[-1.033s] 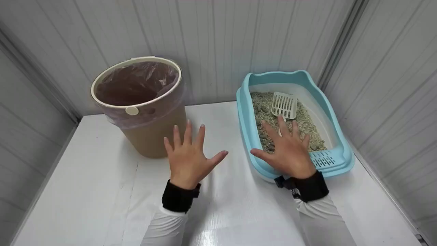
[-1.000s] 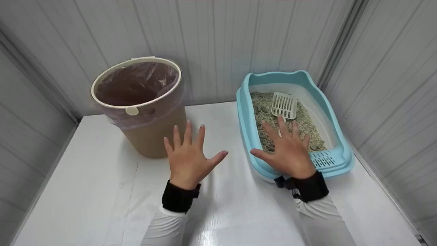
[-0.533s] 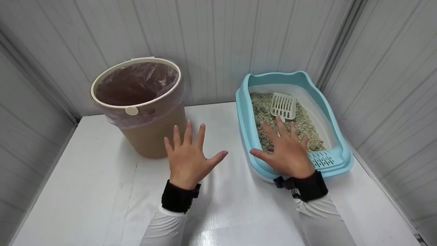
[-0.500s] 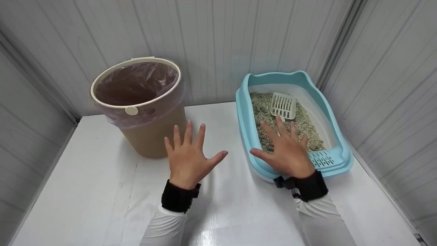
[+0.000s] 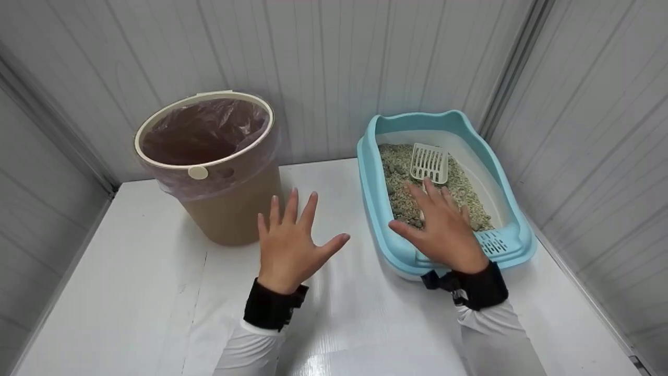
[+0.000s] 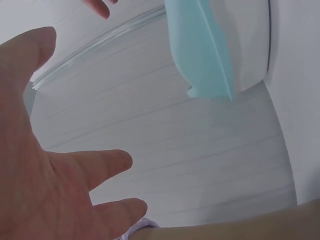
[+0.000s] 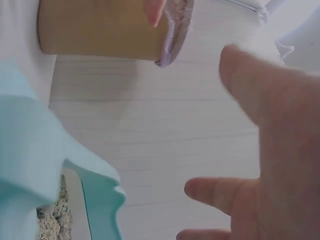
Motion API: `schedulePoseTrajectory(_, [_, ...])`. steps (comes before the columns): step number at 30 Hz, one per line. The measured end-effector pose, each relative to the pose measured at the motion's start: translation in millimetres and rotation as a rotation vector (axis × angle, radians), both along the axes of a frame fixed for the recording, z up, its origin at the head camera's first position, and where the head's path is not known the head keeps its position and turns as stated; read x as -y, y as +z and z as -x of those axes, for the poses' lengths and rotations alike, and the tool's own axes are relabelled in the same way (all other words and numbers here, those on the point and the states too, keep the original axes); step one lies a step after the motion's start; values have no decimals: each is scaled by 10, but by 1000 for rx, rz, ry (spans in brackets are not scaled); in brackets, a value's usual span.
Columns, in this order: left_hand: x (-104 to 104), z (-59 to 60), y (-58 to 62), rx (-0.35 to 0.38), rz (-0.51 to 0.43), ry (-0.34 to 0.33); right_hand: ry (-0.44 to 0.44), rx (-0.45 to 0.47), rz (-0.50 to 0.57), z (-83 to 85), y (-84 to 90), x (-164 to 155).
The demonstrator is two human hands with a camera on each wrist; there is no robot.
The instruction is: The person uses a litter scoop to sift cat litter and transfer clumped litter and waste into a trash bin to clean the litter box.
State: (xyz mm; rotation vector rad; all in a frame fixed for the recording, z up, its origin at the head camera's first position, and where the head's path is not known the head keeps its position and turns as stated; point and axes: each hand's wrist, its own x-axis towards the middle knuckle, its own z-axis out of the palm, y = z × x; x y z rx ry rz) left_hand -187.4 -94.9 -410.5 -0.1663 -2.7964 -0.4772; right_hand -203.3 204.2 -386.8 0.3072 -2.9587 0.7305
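Note:
My left hand [image 5: 288, 252] is spread with straight fingers in front of the bin and holds nothing. Palm and fingers of that hand [image 6: 37, 180] fill the left of the left wrist view. My right hand [image 5: 445, 233], fingers apart and nothing in it, hovers above the front left rim of the blue litter box [image 5: 377, 209]. Inside lies grey-beige cat litter [image 5: 464, 193] with darker clumps along the left side. A white slotted litter scoop [image 5: 429, 163] rests on the litter at the back; its handle is mostly hidden behind my right fingers.
A brown bin [image 5: 229, 219] with a cream rim and a translucent purple liner [image 5: 245, 122] stands at the back left. Both containers sit on a white table [image 5: 130, 292] enclosed by grey panelled walls [image 5: 334, 78].
My right hand has turned slightly, its fingers drawing a little closer together. The left hand has shifted slightly and stays spread. The head view has moved a little; bin, box and scoop stay in place.

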Motion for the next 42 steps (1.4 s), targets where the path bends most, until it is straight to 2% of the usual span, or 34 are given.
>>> schedulePoseTrajectory(6, [19, 59, 35, 100, -197, -104, 25, 27, 70, 88, 277, -183])
schedulePoseTrajectory(9, [16, 141, 39, 156, -323, -168, 28, 61, 102, 225, 461, -308])
schedulePoseTrajectory(13, [-1, 270, 46, 187, -511, -250, 20, 140, 144, 504, 629, -452])
schedulePoseTrajectory(18, [-53, 420, 70, 219, -708, -326, 6, 289, 193, 904, 666, -567])
schedulePoseTrajectory(20, [-96, 482, 78, 251, -782, -348, -13, 343, 199, 1037, 643, -608])
schedulePoseTrajectory(23, [-183, 570, 84, 326, -854, -343, -44, 424, 212, 1191, 571, -671])
schedulePoseTrajectory(27, [-333, 688, 75, 451, -871, -299, -77, 503, 210, 1320, 440, -736])
schedulePoseTrajectory(34, [-606, 894, 73, 646, -827, -252, -133, 529, 107, 1447, 250, -730])
schedulePoseTrajectory(38, [-737, 981, 94, 694, -806, -235, -162, 549, 86, 1519, 167, -673])
schedulePoseTrajectory(42, [-861, 1034, 93, 690, -791, -241, -179, 558, 19, 1583, 105, -585])
